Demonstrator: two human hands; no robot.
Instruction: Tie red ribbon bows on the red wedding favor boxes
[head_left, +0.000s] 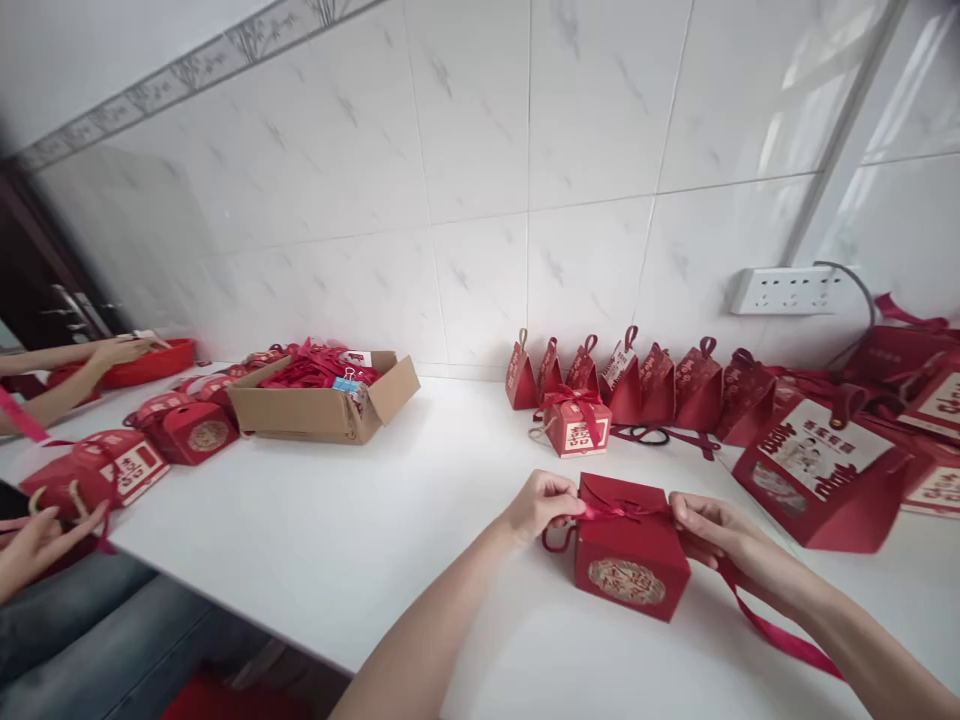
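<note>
A red gift box (pixel 630 560) with a gold round emblem sits on the white table in front of me. A magenta ribbon (pixel 616 513) crosses its top and is knotted or crossed near the middle. My left hand (pixel 541 508) pinches the ribbon at the box's left top edge. On the opposite side my right hand (pixel 709 530) is closed on the ribbon's other part, fingers against the box. A long ribbon tail hangs below the right hand onto the table. A dark red cord loop (pixel 556 543) sticks out at the box's left side.
Behind stands a small ribboned box (pixel 577 425) before a row of red pointed boxes (pixel 656 385). A larger red box (pixel 825 475) is at right. Leftward are a cardboard carton (pixel 300 412) of ribbons, more red boxes (pixel 191 430), and other people's hands (pixel 49 550).
</note>
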